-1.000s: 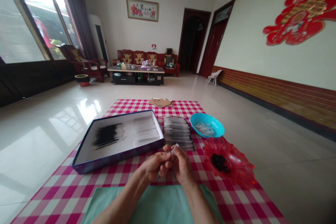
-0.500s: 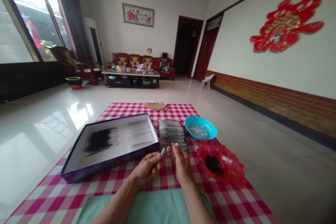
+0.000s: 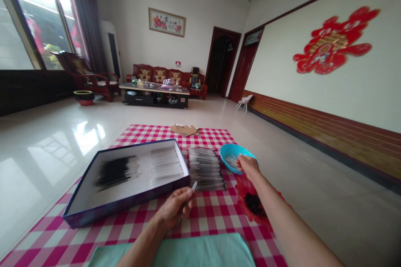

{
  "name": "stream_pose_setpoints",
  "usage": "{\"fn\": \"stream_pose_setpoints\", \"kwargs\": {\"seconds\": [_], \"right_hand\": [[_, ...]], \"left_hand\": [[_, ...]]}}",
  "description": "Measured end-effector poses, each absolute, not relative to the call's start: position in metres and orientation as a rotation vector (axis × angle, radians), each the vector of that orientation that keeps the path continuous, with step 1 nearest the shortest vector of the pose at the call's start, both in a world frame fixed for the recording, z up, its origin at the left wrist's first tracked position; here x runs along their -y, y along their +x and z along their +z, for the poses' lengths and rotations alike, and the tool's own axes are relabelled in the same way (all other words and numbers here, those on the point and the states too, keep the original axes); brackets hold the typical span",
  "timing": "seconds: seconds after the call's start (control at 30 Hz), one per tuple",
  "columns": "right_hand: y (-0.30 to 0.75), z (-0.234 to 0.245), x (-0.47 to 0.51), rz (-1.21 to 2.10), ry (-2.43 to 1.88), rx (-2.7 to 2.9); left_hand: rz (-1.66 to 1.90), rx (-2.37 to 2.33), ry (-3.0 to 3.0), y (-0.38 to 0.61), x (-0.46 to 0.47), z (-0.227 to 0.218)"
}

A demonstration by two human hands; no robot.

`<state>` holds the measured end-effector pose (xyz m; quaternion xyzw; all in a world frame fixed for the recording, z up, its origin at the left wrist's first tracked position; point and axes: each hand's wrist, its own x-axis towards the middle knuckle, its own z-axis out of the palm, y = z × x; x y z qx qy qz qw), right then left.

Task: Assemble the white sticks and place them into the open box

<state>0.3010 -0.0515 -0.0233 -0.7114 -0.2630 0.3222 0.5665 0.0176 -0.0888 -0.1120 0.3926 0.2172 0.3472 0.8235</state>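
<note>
Left hand (image 3: 172, 208): closed, you're pinching a slim clear-tipped tube (image 3: 194, 186) just beside the corner of the open blue box (image 3: 125, 204).
Right hand (image 3: 247, 166): arm stretched out, fingers curled down at the rim of the blue plastic bowl (image 3: 227, 159); can't tell if you've got hold of anything.
In the bowl: small clear pieces (image 3: 231, 162).
Between box and bowl: a stacked row of tubes (image 3: 205, 171).
Under your right forearm: a red plastic dish (image 3: 242, 196) with dark bits (image 3: 253, 204).
Beneath it all: a pink checked cloth (image 3: 209, 217).
</note>
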Motion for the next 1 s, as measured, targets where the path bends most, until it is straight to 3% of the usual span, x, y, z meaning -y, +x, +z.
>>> {"fn": "stream_pose_setpoints", "kwargs": {"seconds": [0.17,0.33,0.6,1.0], "right_hand": [[0.321,-0.018,0.048,0.719,-1.729,0.593],[0.278,-0.022,0.067,0.627,-1.546,0.76],[0.163,-0.081,0.119,0.604,-1.314,0.755],[0.158,-0.111,0.118,0.576,-1.509,1.057]], "left_hand": [[0.735,-0.465,0.82,0.017,0.089,-0.109],[0.728,-0.466,0.818,0.017,0.088,-0.107],[0.737,-0.471,0.808,0.016,0.091,-0.106],[0.783,-0.506,0.834,0.012,0.091,-0.088]]}}
